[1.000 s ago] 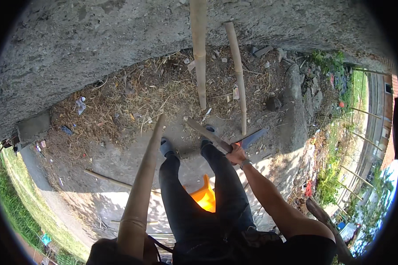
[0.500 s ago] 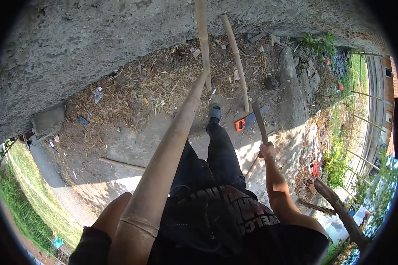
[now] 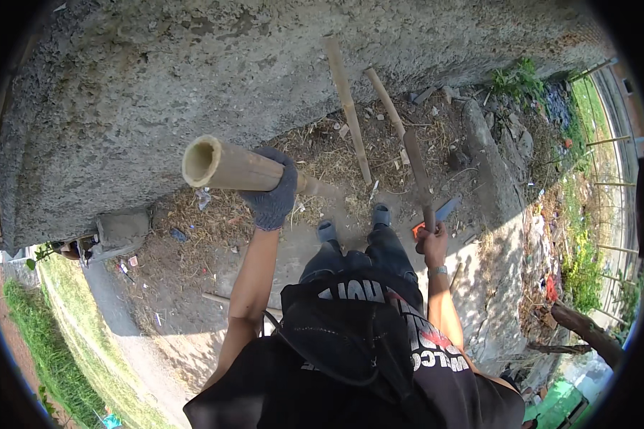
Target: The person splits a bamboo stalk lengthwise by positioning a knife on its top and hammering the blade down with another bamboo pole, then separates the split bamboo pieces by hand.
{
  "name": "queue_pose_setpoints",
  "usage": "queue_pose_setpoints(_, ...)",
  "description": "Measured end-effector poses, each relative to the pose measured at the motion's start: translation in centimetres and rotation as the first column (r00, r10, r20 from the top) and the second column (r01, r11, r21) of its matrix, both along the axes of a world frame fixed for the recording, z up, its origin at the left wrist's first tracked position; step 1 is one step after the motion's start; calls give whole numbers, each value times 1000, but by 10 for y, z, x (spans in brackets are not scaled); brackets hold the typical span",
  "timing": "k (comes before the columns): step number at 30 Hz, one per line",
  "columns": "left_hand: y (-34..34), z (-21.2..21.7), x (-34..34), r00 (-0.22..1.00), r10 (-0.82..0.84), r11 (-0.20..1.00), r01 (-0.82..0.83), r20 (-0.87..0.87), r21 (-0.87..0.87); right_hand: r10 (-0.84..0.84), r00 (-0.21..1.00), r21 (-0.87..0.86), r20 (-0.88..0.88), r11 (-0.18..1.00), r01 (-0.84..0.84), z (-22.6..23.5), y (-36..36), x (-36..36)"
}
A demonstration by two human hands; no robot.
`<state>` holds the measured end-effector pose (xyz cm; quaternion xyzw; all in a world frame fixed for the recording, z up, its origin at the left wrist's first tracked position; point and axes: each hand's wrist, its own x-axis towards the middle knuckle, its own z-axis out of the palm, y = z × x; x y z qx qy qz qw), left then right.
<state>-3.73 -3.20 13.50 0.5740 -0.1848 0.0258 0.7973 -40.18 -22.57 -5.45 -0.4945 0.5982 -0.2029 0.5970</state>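
Note:
My left hand point(image 3: 272, 191), in a dark grey glove, grips a thick hollow bamboo pole point(image 3: 225, 166) raised toward the camera, its open cut end pointing left. The pole's lower end slants down to the ground near my feet point(image 3: 353, 223). My right hand point(image 3: 431, 242), bare with a wristband, holds the handle of a long machete-like blade point(image 3: 418, 177) that points up and away from me. I stand facing a rough grey concrete wall point(image 3: 193, 79).
Two thinner bamboo poles point(image 3: 348, 107) point(image 3: 386, 104) lean against the wall ahead. Dry straw and debris point(image 3: 322, 154) cover the ground at the wall's foot. An orange-and-blue tool point(image 3: 436, 216) lies by my right foot. Rubble, weeds and a fence run along the right; grass on the left.
My left hand has lifted the thick bamboo pole's cut end higher and swung it leftward across the view. My right hand with the blade has stayed near my right side.

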Motion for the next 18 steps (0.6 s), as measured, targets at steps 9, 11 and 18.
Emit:
queue_pose_setpoints(9,-59,-19,13,970,-241,827,182,43,533,364,785,-79,501,923,-378,201,-7,99)
queue_pose_setpoints(11,-64,-28,23,973,-228,829,171,43,533,431,771,-65,468,887,-457,228,0,121)
queue_pose_setpoints(18,-97,-22,51,945,-316,750,306,-89,587,668,718,-690,-195,427,-584,327,17,145)
